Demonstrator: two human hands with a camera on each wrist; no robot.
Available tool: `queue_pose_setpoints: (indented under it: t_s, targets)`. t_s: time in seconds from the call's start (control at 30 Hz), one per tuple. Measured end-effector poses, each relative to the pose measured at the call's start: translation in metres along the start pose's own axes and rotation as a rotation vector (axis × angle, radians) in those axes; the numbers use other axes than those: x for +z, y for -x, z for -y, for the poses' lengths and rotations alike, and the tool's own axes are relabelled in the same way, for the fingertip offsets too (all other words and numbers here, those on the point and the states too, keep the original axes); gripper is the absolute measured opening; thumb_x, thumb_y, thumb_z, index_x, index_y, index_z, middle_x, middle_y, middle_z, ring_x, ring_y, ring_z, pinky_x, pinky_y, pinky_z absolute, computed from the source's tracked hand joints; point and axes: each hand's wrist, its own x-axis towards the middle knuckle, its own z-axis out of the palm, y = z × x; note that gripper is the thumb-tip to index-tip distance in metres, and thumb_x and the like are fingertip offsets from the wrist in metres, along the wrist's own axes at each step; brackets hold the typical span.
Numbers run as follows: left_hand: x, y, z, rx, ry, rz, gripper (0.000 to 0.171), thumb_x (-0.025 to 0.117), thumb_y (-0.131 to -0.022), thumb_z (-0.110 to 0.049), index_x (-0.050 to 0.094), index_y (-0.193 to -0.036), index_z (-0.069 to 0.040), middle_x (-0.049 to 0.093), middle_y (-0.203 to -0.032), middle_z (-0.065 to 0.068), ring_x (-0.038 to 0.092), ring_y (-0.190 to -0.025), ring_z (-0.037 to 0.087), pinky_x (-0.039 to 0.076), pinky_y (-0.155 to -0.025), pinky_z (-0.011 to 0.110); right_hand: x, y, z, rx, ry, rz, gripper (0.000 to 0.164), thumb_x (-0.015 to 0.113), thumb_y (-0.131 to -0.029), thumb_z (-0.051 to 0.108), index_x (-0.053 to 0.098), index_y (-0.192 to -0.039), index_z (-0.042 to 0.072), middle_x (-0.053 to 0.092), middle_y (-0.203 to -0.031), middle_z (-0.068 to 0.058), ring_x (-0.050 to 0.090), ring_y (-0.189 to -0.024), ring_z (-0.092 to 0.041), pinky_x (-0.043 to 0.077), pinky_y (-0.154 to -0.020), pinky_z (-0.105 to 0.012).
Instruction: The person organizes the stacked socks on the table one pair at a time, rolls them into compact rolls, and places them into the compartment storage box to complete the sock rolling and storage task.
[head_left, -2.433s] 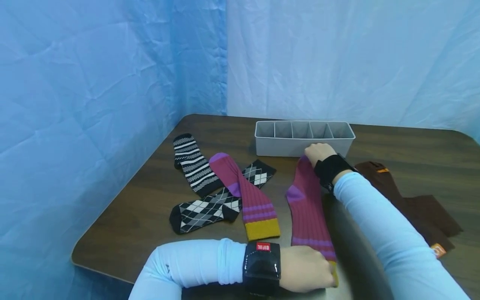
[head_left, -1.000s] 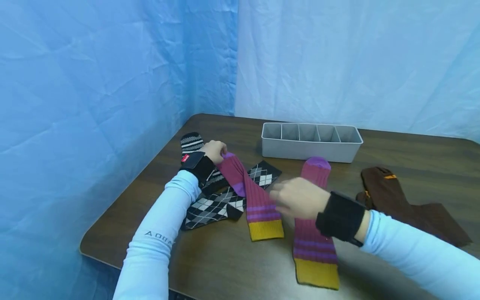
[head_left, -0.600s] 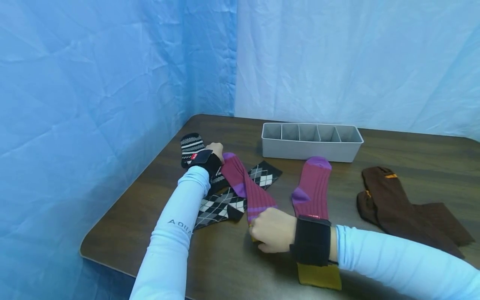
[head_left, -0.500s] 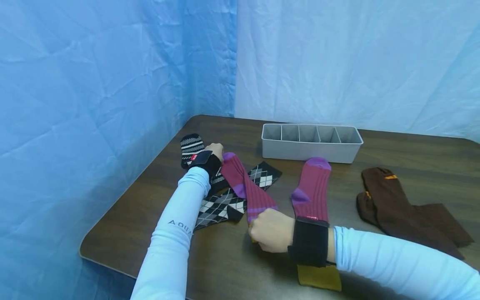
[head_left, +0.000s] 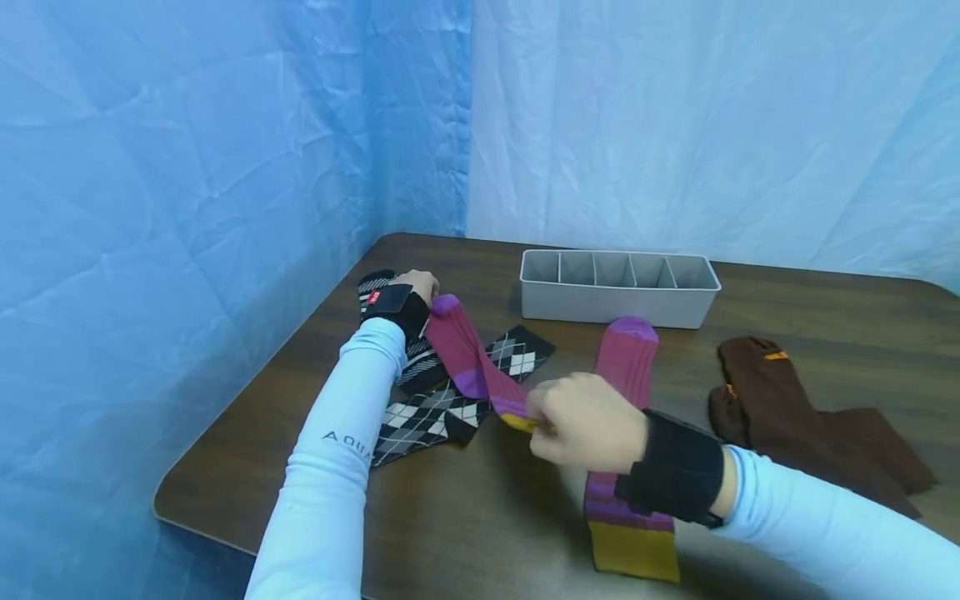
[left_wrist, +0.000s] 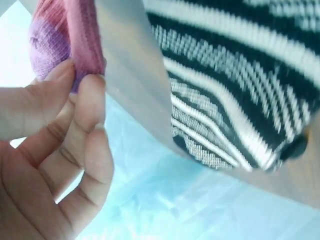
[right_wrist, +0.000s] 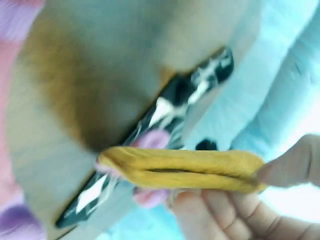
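A magenta sock [head_left: 457, 342] with purple toe and heel is held at both ends. My left hand [head_left: 417, 285] pinches its purple toe between thumb and fingers, as the left wrist view shows. Its mustard cuff [right_wrist: 185, 170] is gripped by my right hand [head_left: 588, 421], raised above the table. Under the stretched sock lies an argyle sock [head_left: 427, 421], black, grey and white. A black-and-white striped sock [left_wrist: 225, 85] lies beside my left hand, partly hidden by the wrist. The matching magenta sock [head_left: 633, 546] lies flat beneath my right hand and wrist, its middle covered.
A grey divided box [head_left: 618, 304] stands at the back of the dark wooden table [head_left: 247, 467]. Crossed brown socks [head_left: 787, 400] lie on the right. Blue sheeting [head_left: 225, 208] hangs at the left and behind the table.
Both hands have left the right magenta sock, now lying flat, and taken hold of the other one by toe and cuff. In the last half second its cuff has risen off the table.
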Motion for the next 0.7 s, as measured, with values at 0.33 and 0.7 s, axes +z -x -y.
queue_pose_setpoints:
  t_s: [0.33,0.7]
  targets:
    - [-0.044,0.090,-0.054,0.011,-0.015,-0.129,0.014,0.050,-0.074,0.006,0.062,-0.079,0.000,0.063,-0.080,0.013,0.058,-0.075,0.025,0.044,-0.066,0.035,-0.005,0.000,-0.057,0.431,-0.185,0.050,0.021,0.055,-0.076,0.019,0.049,-0.058,0.010,0.040,-0.050,0.005,0.031,-0.044,-0.007,0.024,-0.040,-0.020]
    - [-0.043,0.088,-0.064,-0.084,0.028,-0.114,0.026,0.046,-0.081,0.003,0.057,-0.104,0.000,0.059,-0.103,0.017,0.056,-0.096,0.030,0.044,-0.081,0.038,0.003,-0.004,-0.088,0.418,0.082,-0.023,0.014,0.061,-0.069,0.015,0.052,-0.060,0.010,0.042,-0.052,0.003,0.038,-0.047,-0.010,0.032,-0.042,-0.023]
